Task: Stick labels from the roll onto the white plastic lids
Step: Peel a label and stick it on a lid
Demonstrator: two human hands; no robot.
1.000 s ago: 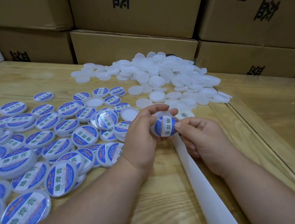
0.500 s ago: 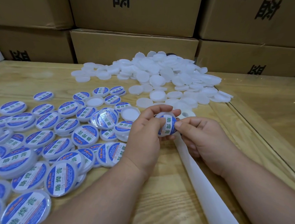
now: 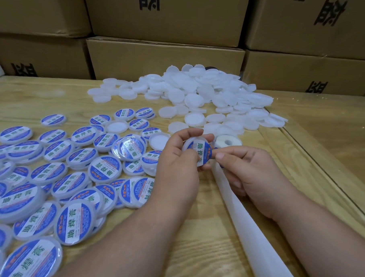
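Many labelled lids (image 3: 104, 172) on wooden table (image 3: 43, 96), cardboard boxes (image 3: 164, 60) behind

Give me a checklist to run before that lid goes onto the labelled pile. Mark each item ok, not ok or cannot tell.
1. Lid held firmly: ok, left hand grips it by the rim.
2. Label on the lid: ok, blue and white face shows.
3. Label pressed flat all over: cannot tell, the thumb hides its lower edge.
4. Right hand off the lid: not ok, its fingertips are at the lid's right edge.
5. Labelled pile within reach on the left: ok.
6. Plain lids left for the next round: ok, a heap lies behind.
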